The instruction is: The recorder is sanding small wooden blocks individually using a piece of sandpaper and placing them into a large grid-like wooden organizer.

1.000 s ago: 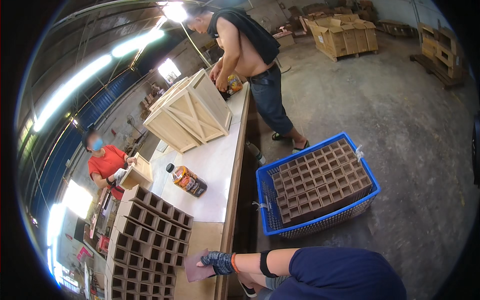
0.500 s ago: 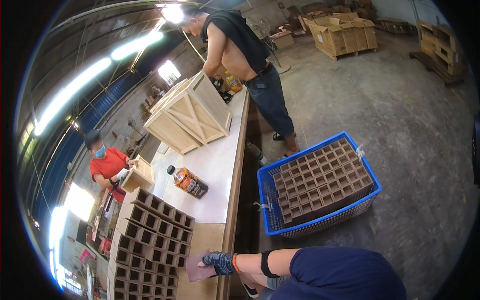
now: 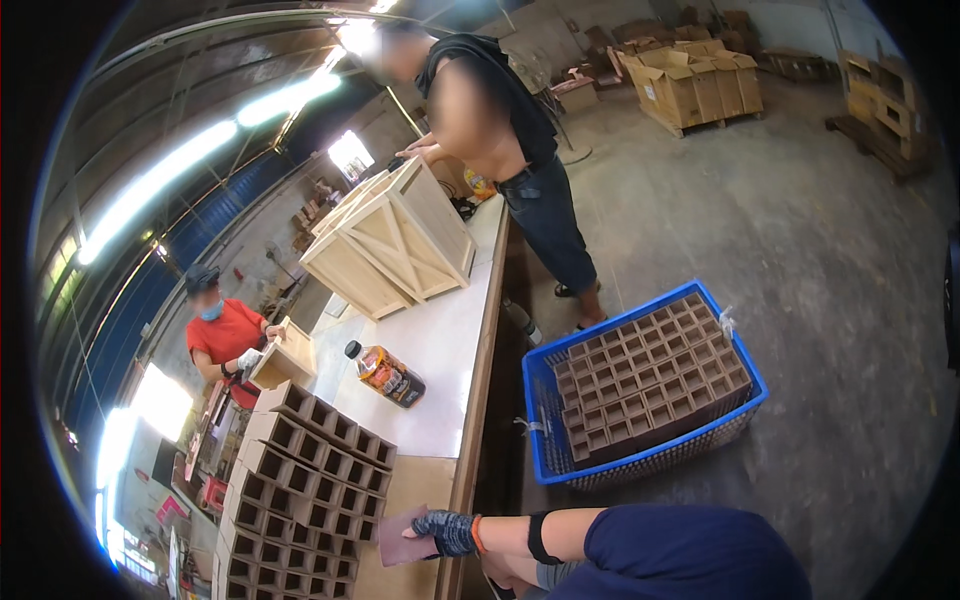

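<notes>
My right hand (image 3: 446,532), in a grey knitted fingerless glove, comes in from the lower right. Its fingers are closed on a flat mauve-brown sheet (image 3: 400,540) that looks like sandpaper. The sheet is held over the tan near end of the workbench (image 3: 415,490), beside a stack of brown open-ended square tubes (image 3: 305,475). The tubes' square openings face me. My left hand is out of view.
A dark-drink bottle (image 3: 385,375) and slatted wooden crates (image 3: 390,240) stand farther along the bench. A person (image 3: 490,120) leans over the crates. Another, in red (image 3: 228,335), handles a wooden box (image 3: 287,355). A blue basket (image 3: 535,440) of square tubes sits on the floor.
The view has shifted slightly, so most things appear a little farther right and lower. The far person's hands now rest at the crate's top. My right hand keeps holding the sheet.
</notes>
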